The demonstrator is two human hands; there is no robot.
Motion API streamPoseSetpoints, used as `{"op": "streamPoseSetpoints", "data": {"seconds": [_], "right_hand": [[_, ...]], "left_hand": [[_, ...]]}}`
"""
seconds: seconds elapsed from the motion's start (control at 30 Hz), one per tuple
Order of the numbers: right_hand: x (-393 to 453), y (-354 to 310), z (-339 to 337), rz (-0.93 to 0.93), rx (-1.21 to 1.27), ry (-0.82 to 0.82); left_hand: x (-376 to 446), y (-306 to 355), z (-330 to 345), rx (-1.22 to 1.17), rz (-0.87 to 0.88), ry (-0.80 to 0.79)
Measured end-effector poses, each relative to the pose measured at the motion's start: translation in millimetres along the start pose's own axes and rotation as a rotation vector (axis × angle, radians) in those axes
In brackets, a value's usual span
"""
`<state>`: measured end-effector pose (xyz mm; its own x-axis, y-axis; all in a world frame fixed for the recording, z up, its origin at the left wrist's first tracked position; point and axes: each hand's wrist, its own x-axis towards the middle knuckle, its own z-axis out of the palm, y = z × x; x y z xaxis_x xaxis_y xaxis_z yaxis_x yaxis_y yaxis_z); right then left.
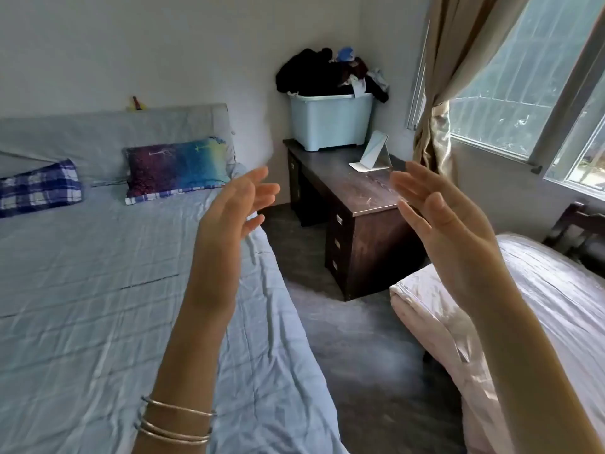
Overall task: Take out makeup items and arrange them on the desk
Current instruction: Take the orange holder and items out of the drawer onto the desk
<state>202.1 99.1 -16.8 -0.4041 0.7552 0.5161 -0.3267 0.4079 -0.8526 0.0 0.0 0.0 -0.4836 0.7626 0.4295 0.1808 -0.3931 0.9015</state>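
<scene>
Left hand (230, 211): raised in mid-air, palm turned inward, fingers spread and slightly curled, gripping nothing; thin metal bangles (176, 424) on the forearm.
Right hand (448, 221): raised opposite the left, palm inward, fingers spread, empty; its fingertips overlap the front right corner of the desk in the view.
Dark brown wooden desk with drawers (360, 188): against the far wall, in the corner by the window, between the two beds.
Small white standing mirror (373, 152): tilted back, at the desk's rear right corner.
Makeup items: none can be made out on the desk or elsewhere.
Pale blue plastic storage tub (330, 122): at the desk's rear left corner, heaped above its rim with dark clothes (314, 73).
Bed with pale blue checked sheet (98, 290): left of the hands.
Pillows: multicoloured blue-purple pillow (176, 167) and blue plaid pillow (39, 186) at the head of that bed.
Bed with pale pink cover (537, 290): right of the hands.
Window (523, 80): right wall, with a beige curtain (442, 93) tied back beside it.
Floor (353, 339): grey, between the beds.
</scene>
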Motion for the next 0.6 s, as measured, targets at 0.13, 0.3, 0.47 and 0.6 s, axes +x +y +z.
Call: {"op": "streamPoseSetpoints", "data": {"seconds": [0.13,0.3,0.47,0.6], "right_hand": [[14,8,-47,0.045,-0.009,-0.011],[33,19,-103,0.069,-0.043,-0.025],[48,29,-140,0.096,-0.05,-0.03],[61,44,-158,0.107,-0.037,-0.03]], "left_hand": [[15,-16,49,-0.025,-0.049,0.013],[30,-34,103,-0.04,-0.067,0.032],[42,-44,141,-0.03,-0.082,0.04],[56,-57,161,-0.019,-0.087,0.037]]}}
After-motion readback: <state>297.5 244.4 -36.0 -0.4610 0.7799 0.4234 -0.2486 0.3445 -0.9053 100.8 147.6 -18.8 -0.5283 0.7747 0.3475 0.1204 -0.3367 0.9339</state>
